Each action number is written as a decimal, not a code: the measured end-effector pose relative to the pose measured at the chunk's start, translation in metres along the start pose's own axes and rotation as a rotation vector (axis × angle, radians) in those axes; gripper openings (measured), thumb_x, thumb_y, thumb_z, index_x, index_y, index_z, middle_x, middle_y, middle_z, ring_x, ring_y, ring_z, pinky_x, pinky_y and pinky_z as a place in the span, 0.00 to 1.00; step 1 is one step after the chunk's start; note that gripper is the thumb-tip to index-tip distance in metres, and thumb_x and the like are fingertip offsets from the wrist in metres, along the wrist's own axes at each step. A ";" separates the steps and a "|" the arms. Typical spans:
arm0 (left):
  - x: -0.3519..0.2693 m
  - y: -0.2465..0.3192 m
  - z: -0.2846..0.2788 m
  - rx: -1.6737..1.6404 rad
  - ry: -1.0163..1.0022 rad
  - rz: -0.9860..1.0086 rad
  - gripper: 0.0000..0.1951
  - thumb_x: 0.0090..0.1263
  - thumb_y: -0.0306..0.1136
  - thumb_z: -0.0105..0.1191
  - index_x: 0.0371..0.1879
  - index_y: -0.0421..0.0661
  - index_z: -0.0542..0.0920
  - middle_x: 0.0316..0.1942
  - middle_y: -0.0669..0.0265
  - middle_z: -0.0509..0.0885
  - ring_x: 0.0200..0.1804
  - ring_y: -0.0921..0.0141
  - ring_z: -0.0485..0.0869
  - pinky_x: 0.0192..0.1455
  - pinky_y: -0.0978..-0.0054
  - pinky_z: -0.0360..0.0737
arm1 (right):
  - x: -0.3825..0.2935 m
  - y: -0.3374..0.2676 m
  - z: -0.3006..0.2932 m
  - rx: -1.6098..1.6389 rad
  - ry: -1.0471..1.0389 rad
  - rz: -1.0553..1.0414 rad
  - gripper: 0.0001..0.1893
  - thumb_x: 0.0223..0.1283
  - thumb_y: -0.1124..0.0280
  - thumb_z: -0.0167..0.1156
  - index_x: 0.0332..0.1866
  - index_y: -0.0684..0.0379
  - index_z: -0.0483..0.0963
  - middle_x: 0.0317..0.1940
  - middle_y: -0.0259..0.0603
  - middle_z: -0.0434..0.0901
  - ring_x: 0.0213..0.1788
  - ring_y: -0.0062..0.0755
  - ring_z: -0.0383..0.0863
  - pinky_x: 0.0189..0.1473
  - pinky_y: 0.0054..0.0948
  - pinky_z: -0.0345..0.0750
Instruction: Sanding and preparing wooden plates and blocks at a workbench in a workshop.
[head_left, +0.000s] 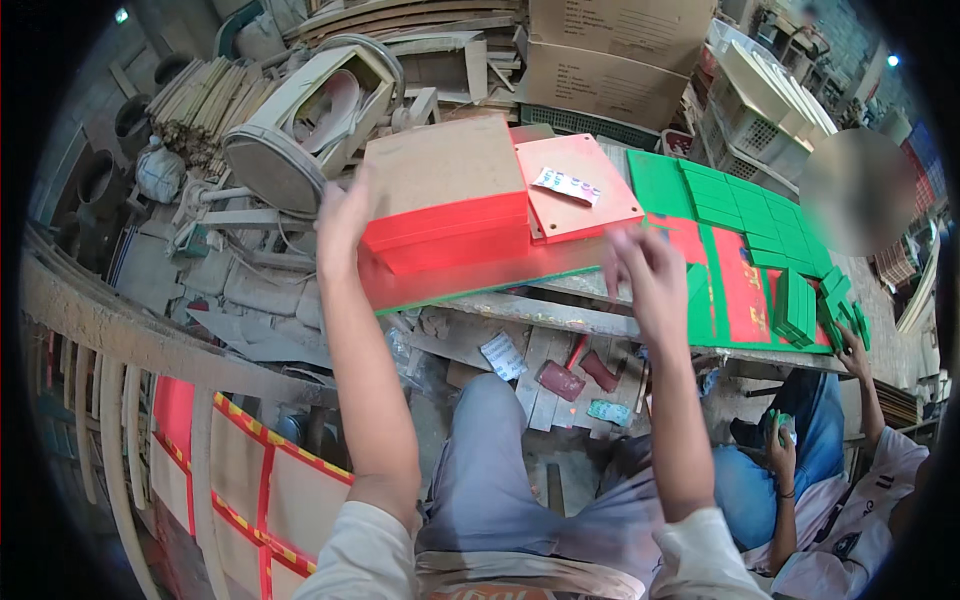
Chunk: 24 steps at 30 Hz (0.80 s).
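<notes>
My left hand (346, 214) is at the left edge of a stack of brown boards with red-painted edges (450, 169). Its fingers are blurred and partly hidden, so I cannot tell whether they grip the stack. My right hand (643, 266) hovers in front of the bench, fingers apart and slightly bent, with nothing visible in it. Just beyond it lie pale pink boards with red edges and corner holes (592, 161). A folded piece of printed-back sandpaper (566, 186) rests on them. Beneath the stack is a red surface with a green edge (420, 289).
Right of me, green-painted wooden blocks (742, 202) cover the bench; a co-worker's hand (851, 351) touches some, the other hand (781, 450) holds something green. A machine with round ends (315, 127) stands left. Sandpaper scraps (502, 356) lie below. Cartons (607, 82) are behind.
</notes>
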<state>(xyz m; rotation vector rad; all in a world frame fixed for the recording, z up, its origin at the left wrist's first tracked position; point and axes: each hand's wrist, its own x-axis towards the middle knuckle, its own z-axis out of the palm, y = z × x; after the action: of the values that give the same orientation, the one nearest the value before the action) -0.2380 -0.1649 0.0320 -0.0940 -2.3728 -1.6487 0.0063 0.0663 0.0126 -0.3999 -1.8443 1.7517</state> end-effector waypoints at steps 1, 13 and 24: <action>-0.002 0.002 -0.002 0.331 -0.181 -0.089 0.30 0.63 0.47 0.58 0.52 0.29 0.74 0.45 0.50 0.82 0.49 0.67 0.81 0.54 0.71 0.75 | 0.028 -0.005 0.005 -0.085 -0.048 -0.055 0.14 0.65 0.65 0.60 0.43 0.68 0.76 0.26 0.36 0.80 0.25 0.17 0.77 0.28 0.18 0.73; -0.019 -0.073 0.036 -0.722 -0.036 0.071 0.23 0.73 0.44 0.50 0.55 0.35 0.76 0.51 0.59 0.80 0.52 0.71 0.79 0.55 0.71 0.75 | 0.109 -0.024 0.147 -1.097 -0.673 -0.658 0.44 0.43 0.46 0.71 0.64 0.61 0.64 0.65 0.56 0.65 0.69 0.56 0.62 0.67 0.49 0.64; -0.059 -0.102 0.088 -0.666 0.404 0.286 0.25 0.74 0.41 0.39 0.59 0.32 0.69 0.61 0.46 0.70 0.58 0.56 0.74 0.59 0.60 0.72 | 0.126 0.025 0.234 -1.038 -0.834 -0.723 0.24 0.52 0.52 0.61 0.58 0.32 0.74 0.64 0.44 0.64 0.72 0.51 0.55 0.67 0.75 0.44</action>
<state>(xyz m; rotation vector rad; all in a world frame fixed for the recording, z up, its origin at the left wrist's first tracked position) -0.2150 -0.1144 -0.1042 -0.1872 -1.3861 -2.0020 -0.2345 -0.0498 0.0139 0.6930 -2.8645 0.3442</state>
